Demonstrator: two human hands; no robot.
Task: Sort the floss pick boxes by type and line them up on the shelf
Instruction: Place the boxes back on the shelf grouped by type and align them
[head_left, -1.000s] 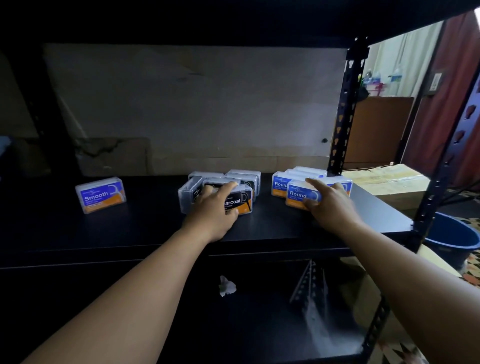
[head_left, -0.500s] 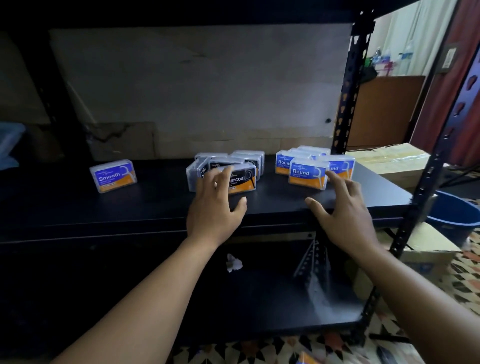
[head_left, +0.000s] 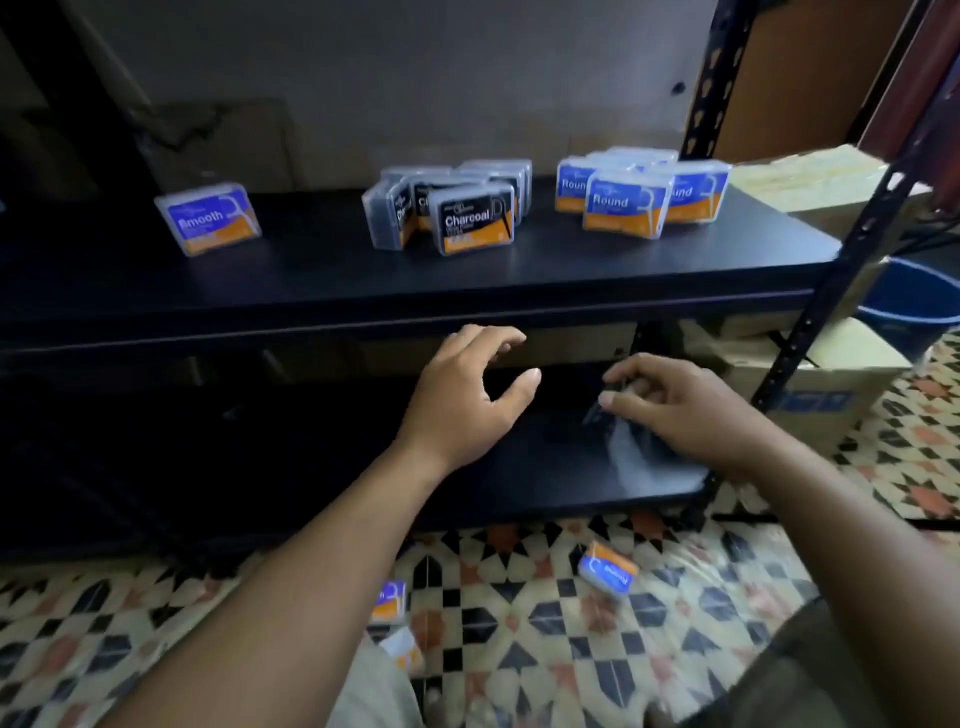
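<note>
Blue-orange box (head_left: 608, 569) lies on floor (head_left: 519, 654); left hand (head_left: 467, 395) and right hand (head_left: 685, 410), fingers apart and empty, probably must fetch it

Above my left hand (head_left: 462, 395) and right hand (head_left: 685, 410), the front strip of the shelf (head_left: 467, 291) is bare. Behind it the Charcoal boxes (head_left: 470, 221) block the way past my left hand, the Round boxes (head_left: 623, 205) past my right, a gap between them. Left of my left hand, bare shelf runs to the Smooth box (head_left: 208, 215). A post (head_left: 797, 338) stands right of my right hand.
</note>
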